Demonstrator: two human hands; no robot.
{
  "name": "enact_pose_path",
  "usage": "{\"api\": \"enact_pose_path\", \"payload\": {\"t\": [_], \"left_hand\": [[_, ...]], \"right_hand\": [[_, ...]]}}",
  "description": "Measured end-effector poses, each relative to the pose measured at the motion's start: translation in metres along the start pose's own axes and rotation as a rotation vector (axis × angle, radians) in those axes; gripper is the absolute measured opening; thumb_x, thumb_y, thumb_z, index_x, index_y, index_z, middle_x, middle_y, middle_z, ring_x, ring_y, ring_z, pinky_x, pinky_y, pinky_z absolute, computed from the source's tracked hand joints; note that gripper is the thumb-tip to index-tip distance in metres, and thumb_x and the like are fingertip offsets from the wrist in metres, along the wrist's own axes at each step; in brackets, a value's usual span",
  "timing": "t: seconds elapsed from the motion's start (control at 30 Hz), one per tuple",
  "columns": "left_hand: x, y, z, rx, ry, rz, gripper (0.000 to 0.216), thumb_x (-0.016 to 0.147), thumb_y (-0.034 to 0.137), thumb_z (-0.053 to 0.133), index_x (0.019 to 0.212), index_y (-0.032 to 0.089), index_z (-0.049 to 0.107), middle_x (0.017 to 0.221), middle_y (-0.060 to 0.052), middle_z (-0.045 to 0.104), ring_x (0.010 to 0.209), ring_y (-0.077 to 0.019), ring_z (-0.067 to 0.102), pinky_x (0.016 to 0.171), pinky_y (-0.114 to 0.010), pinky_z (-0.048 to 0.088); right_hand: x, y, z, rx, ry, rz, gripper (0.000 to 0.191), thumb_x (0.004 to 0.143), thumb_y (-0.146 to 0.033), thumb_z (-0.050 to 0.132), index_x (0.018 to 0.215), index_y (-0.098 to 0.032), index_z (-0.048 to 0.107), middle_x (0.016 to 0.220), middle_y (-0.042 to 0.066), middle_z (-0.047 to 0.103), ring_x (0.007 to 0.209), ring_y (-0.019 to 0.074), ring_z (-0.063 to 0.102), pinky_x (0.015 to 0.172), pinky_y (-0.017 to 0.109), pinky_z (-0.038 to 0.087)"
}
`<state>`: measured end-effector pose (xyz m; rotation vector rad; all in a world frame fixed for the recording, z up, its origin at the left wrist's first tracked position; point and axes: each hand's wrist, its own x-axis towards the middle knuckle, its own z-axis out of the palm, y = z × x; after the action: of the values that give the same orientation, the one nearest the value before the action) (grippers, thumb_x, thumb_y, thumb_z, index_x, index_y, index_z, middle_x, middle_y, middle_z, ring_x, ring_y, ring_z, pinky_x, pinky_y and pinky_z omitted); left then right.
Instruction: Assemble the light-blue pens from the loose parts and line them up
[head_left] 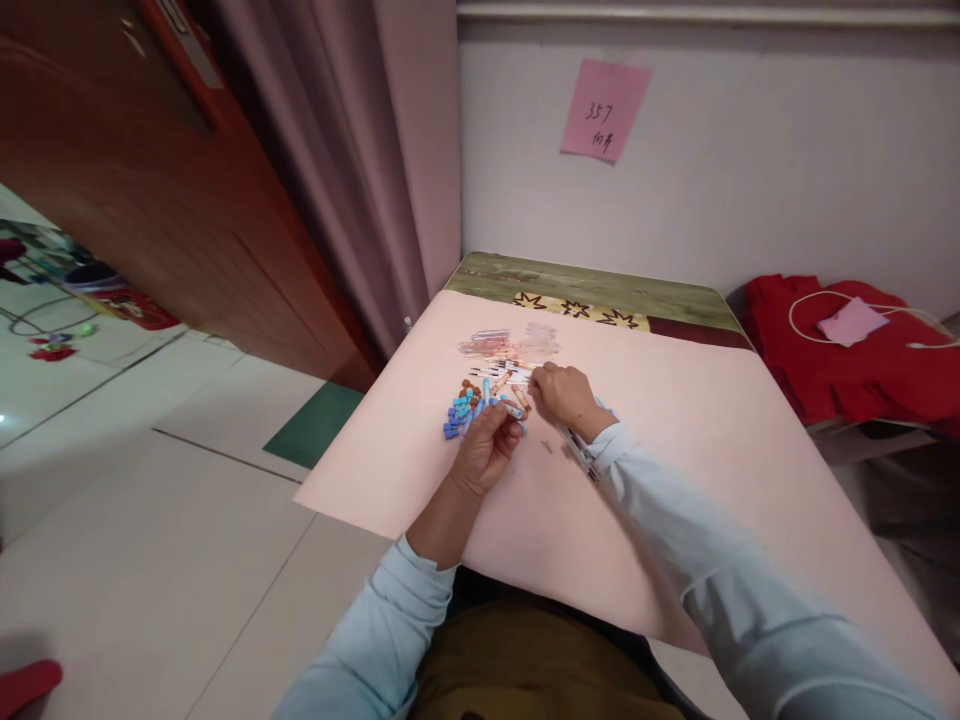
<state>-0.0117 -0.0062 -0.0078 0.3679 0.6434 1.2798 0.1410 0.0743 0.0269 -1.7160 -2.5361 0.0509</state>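
My left hand [489,447] is closed, thumb and fingers pinching a small light-blue tube [514,408] that looks like a pen barrel. Just beyond it lies a heap of small caps [463,408] in blue, turquoise and brown. A few orange-brown tubes [520,398] rest between the two hands. My right hand [568,396] is also closed, its fingertips pressed together beside thin white sticks with dark tips [491,373]; what it holds, if anything, is hidden. Farther back is a bundle of thin pinkish and clear sticks [486,343]. More slender parts [581,455] lie partly under my right wrist.
A pale pink sheet [675,420] covers most of the table, whose green wood-pattern top [592,275] shows at the back. Behind stands a wall with a pink note [606,110]. Red cloth [847,360] with a white cable lies right; a curtain and brown door [187,200] stand left.
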Motion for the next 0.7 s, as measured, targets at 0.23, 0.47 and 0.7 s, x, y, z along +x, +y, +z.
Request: {"api": "enact_pose_path", "payload": {"t": [0.23, 0.47, 0.7], "left_hand": [[0.001, -0.001, 0.000, -0.022, -0.005, -0.006, 0.030, 0.070, 0.033, 0.085, 0.082, 0.012, 0.067, 0.078, -0.003, 0.070, 0.053, -0.0023, 0.058, 0.046, -0.008, 0.047], [0.000, -0.002, 0.003, 0.022, 0.008, 0.014, 0.029, 0.070, 0.033, 0.084, 0.080, 0.012, 0.066, 0.078, -0.002, 0.070, 0.054, -0.0030, 0.058, 0.047, -0.010, 0.049], [-0.002, -0.003, 0.004, 0.071, -0.019, 0.021, 0.029, 0.069, 0.032, 0.085, 0.080, 0.012, 0.066, 0.070, 0.000, 0.068, 0.053, -0.0044, 0.059, 0.048, -0.012, 0.049]], "right_hand": [[-0.052, -0.003, -0.016, 0.648, 0.344, 0.155, 0.018, 0.096, -0.034, 0.049, 0.095, -0.022, 0.061, 0.077, 0.002, 0.069, 0.068, 0.0168, 0.063, 0.064, 0.027, 0.043], [-0.092, -0.028, -0.014, 1.260, 0.285, 0.143, 0.022, 0.086, -0.041, 0.063, 0.093, -0.020, 0.065, 0.078, 0.003, 0.070, 0.069, 0.0169, 0.067, 0.063, 0.028, 0.053], [-0.094, -0.037, -0.008, 1.279, 0.246, 0.166, 0.026, 0.084, -0.042, 0.068, 0.099, -0.022, 0.059, 0.078, 0.003, 0.072, 0.068, 0.0175, 0.069, 0.065, 0.030, 0.055]]}}
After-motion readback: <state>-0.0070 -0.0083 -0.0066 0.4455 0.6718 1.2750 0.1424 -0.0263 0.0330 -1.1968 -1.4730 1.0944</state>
